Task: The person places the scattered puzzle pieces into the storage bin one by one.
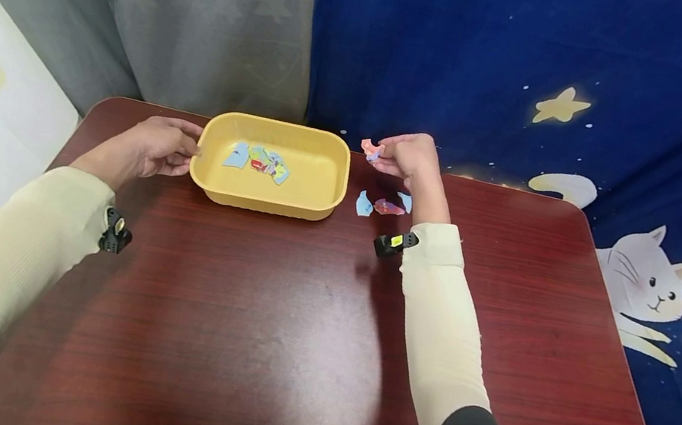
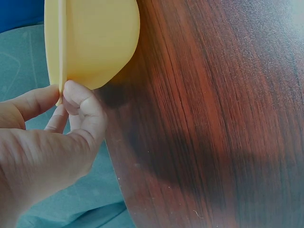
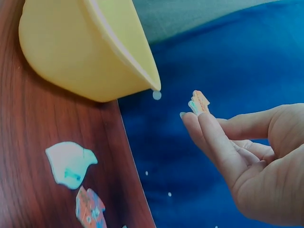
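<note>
A yellow plastic basin (image 1: 264,204) stands near the table's far edge. My left hand (image 1: 158,143) grips its left end; in the left wrist view the fingers pinch the rim (image 2: 62,42). Inside lie several flat printed pieces with irregular outlines, among them a light blue piece (image 1: 237,155). To the right of the basin, my right hand (image 1: 409,158) pinches a pink-orange printed piece (image 1: 370,148) in its fingertips; in the right wrist view a pale greenish layer shows beside the orange. Below this hand lie a light blue piece (image 1: 364,204), a reddish-purple piece (image 1: 389,208) and another blue piece (image 1: 405,201).
The dark red wooden table (image 1: 266,335) runs toward me in front of the basin. Behind it hang a grey curtain (image 1: 212,10) and a blue curtain (image 1: 449,50) with stars and a cat. Black wrist cameras sit on both sleeves.
</note>
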`<state>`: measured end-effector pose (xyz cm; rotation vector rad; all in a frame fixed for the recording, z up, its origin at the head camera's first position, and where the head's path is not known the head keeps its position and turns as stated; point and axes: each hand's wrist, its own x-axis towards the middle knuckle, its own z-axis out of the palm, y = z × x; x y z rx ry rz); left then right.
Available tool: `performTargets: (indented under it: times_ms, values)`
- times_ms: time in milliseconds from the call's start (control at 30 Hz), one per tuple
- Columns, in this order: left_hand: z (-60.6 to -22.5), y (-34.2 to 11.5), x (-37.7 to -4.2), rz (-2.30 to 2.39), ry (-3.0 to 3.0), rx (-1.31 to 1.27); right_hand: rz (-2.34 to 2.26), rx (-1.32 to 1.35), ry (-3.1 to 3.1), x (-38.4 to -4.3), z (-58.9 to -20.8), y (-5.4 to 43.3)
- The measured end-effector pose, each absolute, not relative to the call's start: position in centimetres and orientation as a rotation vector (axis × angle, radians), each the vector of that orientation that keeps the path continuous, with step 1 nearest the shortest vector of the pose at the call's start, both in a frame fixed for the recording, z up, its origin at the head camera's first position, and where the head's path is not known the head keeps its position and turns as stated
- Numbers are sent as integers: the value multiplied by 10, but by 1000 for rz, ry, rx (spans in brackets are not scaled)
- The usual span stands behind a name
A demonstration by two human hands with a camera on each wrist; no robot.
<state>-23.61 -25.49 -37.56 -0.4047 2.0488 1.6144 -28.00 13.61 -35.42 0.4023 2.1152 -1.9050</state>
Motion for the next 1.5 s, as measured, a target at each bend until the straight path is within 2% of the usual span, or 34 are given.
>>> performTargets:
  times_ms: [567, 1500]
  values:
    - [-377, -255, -234, 1616, 2050, -407, -1759, 349, 2149, -290, -354, 107]
    - [-374, -253, -233, 1624, 2022, -440, -1537, 213, 2298, -289, -372, 44]
